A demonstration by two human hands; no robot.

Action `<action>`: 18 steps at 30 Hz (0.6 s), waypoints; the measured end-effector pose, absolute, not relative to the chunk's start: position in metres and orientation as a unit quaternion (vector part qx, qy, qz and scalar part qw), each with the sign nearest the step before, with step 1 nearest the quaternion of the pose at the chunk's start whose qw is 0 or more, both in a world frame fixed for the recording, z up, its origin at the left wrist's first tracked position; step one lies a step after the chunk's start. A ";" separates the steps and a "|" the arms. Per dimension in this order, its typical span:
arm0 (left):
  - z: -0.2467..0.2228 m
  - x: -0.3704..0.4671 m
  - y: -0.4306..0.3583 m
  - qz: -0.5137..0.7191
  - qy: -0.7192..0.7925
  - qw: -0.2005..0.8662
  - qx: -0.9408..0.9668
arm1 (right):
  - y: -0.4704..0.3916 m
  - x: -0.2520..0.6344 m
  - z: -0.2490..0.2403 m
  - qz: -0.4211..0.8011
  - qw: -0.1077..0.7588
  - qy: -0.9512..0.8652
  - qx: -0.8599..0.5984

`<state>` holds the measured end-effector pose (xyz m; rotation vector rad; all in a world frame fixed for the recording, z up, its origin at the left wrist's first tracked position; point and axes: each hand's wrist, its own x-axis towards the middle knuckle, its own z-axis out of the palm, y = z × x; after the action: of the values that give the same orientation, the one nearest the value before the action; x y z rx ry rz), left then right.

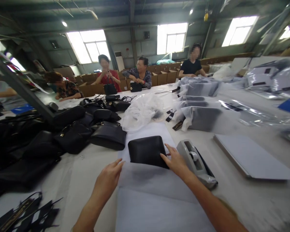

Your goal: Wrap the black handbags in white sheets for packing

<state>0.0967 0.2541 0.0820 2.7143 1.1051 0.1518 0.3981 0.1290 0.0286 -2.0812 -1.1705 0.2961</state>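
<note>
- From the head view, my left hand [108,177] reaches in from the near side, its fingers drawn close together, fingertips at the left edge of thin, translucent white paper [145,177]; I cannot tell whether they pinch it.
- My right hand [177,161] is spread, thumb apart from the fingers, at the right edge of a smooth black bag with rounded corners [147,149]; the thumb seems to touch it.
- The bag lies flat between my hands, on white paper, with the translucent layer over its near edge. I cannot tell whether the paper is one sheet or several.
- Just beside my right hand sits a grey tape dispenser with a white roll [195,161]; farther right, a stack of flat white sheets [253,158].
- On my left, a heap of black bags [72,135] spreads over the white table [87,183], with black tags on cords [26,214] nearer me.
- Beyond the bag lie crumpled, clear-white plastic [142,111] and, to its right, upright dark pieces in milky wrapping [203,117].
- Across the table, a person in a red top [114,79] and one in a patterned top [146,77] each have a black bag before them; another wears a dark T-shirt [190,67].
- Brown cardboard boxes [171,76] line up behind them.
</note>
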 end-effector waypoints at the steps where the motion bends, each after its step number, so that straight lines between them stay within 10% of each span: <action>1: 0.086 0.103 0.253 0.084 0.371 0.118 0.917 | 0.117 0.396 0.034 0.068 0.353 -0.487 -0.796; 11: 0.116 0.188 0.236 0.022 0.318 0.359 0.877 | -0.051 0.428 0.058 -0.155 0.339 -0.489 -0.788; 18: 0.098 0.194 0.209 0.108 0.236 0.080 0.962 | -0.120 0.413 0.033 -0.042 0.249 -0.506 -0.825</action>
<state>0.1936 0.2089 0.0982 2.8785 0.7051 0.3241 0.4130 -0.1196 0.0329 -2.2465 -1.3786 -0.1143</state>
